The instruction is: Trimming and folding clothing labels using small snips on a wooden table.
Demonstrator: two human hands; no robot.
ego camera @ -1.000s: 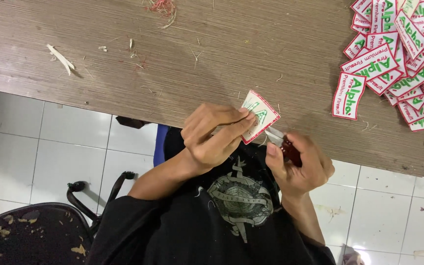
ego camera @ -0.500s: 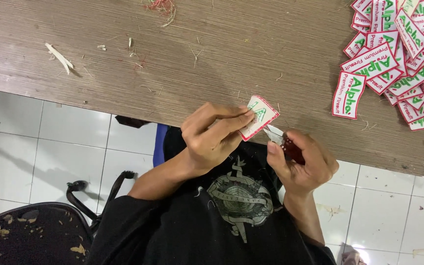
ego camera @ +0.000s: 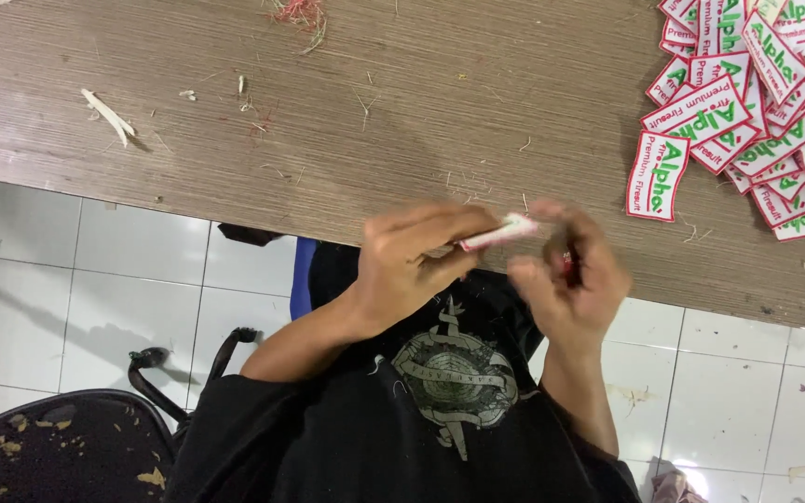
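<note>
Red-edged white patch (ego camera: 500, 233) sits pinched edge-on in my left hand (ego camera: 412, 265) over the wooden table's (ego camera: 235, 140) edge, while my right hand (ego camera: 575, 279) grips what may be small red-handled snips (ego camera: 567, 265), best kept close to the border.

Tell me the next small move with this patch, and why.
Probably steady the patch, turning it face up. It is pinched edge-on in the left hand, blurred, and the red-handled tool in the right hand is mostly hidden, so trimming now looks risky.

Left hand (ego camera: 416, 265) pinched shut; right hand (ego camera: 570, 284) curled (blurred), fingers (ego camera: 552, 219) bent.
</note>
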